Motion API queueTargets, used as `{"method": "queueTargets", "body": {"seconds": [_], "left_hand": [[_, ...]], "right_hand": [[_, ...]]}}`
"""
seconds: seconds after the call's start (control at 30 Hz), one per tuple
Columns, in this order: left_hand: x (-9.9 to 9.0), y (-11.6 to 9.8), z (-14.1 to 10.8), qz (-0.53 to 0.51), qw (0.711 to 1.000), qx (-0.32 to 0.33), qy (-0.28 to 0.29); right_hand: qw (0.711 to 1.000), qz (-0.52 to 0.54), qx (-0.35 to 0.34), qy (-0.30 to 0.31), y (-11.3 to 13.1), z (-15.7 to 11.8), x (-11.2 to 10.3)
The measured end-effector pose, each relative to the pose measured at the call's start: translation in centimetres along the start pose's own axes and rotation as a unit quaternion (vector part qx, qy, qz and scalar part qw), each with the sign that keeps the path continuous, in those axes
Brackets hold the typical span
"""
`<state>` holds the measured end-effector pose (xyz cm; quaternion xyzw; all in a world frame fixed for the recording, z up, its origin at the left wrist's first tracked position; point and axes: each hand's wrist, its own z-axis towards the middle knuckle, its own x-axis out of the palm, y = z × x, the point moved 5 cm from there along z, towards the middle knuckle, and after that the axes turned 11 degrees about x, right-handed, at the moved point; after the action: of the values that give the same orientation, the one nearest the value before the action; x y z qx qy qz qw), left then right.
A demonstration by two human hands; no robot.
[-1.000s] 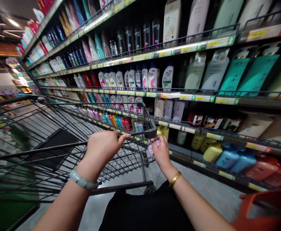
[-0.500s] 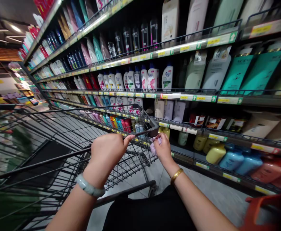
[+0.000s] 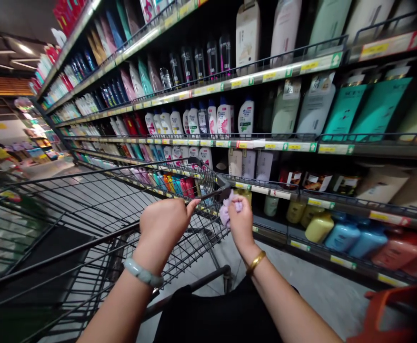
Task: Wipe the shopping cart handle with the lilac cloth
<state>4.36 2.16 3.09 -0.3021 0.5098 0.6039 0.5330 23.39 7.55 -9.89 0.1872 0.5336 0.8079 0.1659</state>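
My left hand (image 3: 165,221), with a pale green bangle at its wrist, is curled over the rail of a black wire shopping cart (image 3: 97,238), its thumb sticking out to the right. Pinched in my right hand (image 3: 241,219) is a crumpled, light purple cloth-like thing (image 3: 228,209), close beside the cart's front corner. A gold bangle (image 3: 256,263) circles my right wrist. The fingertips of my left hand are hidden behind its back and the rail.
Long shelves (image 3: 258,145) of bottles run along the right and into the distance at left. Yellow, blue and red bottles (image 3: 343,236) stand on the low shelf. An orange-red object (image 3: 387,309) sits at the lower right.
My right hand has shifted slightly down, away from the cart's corner, and more of the purple thing shows. My left hand has moved slightly to the right.
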Motion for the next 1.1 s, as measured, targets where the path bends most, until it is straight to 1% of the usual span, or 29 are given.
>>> {"method": "queueTargets", "body": {"seconds": [0.03,0.1,0.13,0.17,0.23,0.33,0.37,0.4,0.43,0.53,0.6,0.63,0.7,0.8,0.83,0.87,0.93,1.03,1.07,1.1], "left_hand": [[0.0,-0.1,0.0,0.001,1.0,0.003,-0.002],[-0.1,-0.2,-0.1,0.004,1.0,0.011,-0.006],[-0.2,-0.3,-0.1,0.004,1.0,0.015,-0.008],[-0.2,-0.3,-0.1,0.004,1.0,0.017,-0.009],[-0.3,-0.4,-0.1,-0.001,1.0,0.016,-0.006],[-0.3,-0.2,0.0,-0.011,1.0,0.008,-0.002],[-0.4,-0.2,0.1,-0.014,1.0,0.008,-0.004],[-0.4,-0.2,0.1,-0.014,1.0,0.01,-0.007],[-0.5,-0.2,0.2,-0.014,1.0,0.013,-0.009],[-0.4,-0.2,0.3,-0.01,1.0,0.006,-0.001],[-0.2,-0.2,0.4,-0.01,1.0,-0.005,0.01],[-0.1,-0.2,0.5,-0.009,1.0,-0.008,0.012],[0.0,-0.1,0.6,-0.003,1.0,-0.004,0.008],[0.1,0.2,1.1,-0.003,1.0,0.003,0.004],[0.2,0.4,1.3,-0.007,1.0,0.001,0.008],[0.4,0.6,1.6,-0.01,1.0,-0.004,0.013],[0.6,1.1,2.1,-0.012,0.999,-0.019,0.025],[0.9,1.5,2.7,-0.009,0.999,-0.038,0.034],[1.0,1.6,2.9,-0.008,0.999,-0.04,0.034],[1.2,1.6,3.0,-0.007,0.999,-0.042,0.032]], "right_hand": [[1.0,0.012,-0.016,-0.019,1.7,0.2,0.0],[0.996,0.013,-0.077,-0.038,4.8,0.3,0.5],[0.994,0.0,-0.107,-0.034,5.8,0.1,0.9],[0.991,-0.022,-0.132,-0.021,6.1,-0.3,1.4],[0.984,-0.077,-0.161,0.019,5.3,-1.7,2.4],[0.965,-0.135,-0.196,0.111,2.5,-3.7,3.4],[0.96,-0.14,-0.206,0.126,2.0,-3.9,3.5],[0.959,-0.14,-0.212,0.123,1.9,-3.7,3.3],[0.962,-0.137,-0.214,0.102,2.2,-3.1,3.0],[0.969,-0.118,-0.217,0.002,4.3,-0.5,2.1],[0.965,-0.116,-0.235,-0.019,5.0,0.4,2.4],[0.962,-0.12,-0.244,-0.016,4.7,0.4,2.6],[0.96,-0.136,-0.245,0.006,2.9,-0.4,3.1],[0.971,-0.14,-0.191,0.035,-0.7,-1.7,3.4],[0.977,-0.129,-0.167,0.033,-1.4,-1.6,3.5],[0.982,-0.112,-0.149,0.025,-1.5,-1.3,3.5],[0.987,-0.07,-0.143,0.006,-0.2,0.0,3.9],[0.985,-0.025,-0.169,-0.005,3.0,2.4,5.1],[0.984,-0.022,-0.174,-0.004,3.4,2.9,5.6],[0.984,-0.024,-0.174,-0.001,3.4,3.2,6.1]]}}
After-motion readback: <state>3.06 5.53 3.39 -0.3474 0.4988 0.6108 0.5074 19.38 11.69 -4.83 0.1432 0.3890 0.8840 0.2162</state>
